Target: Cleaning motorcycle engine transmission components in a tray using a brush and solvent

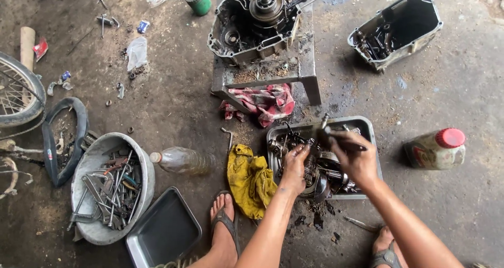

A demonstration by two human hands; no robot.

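Oil-stained concrete floor fills the frame, strewn with tools and engine parts. Lower right of centre sits a grey metal tray (367,129) of greasy parts. My right hand (354,160) is closed around a dark shaft (336,142), its long axis running roughly left-right, one end pointing to the upper left. I judge it heavy, stiff and slippery; best held mid-length. My left hand (295,165) rests curled on the parts; what it holds, I cannot tell.

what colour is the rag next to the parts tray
Yellow. The rag lies left of the metal tray, best seen in the head view.
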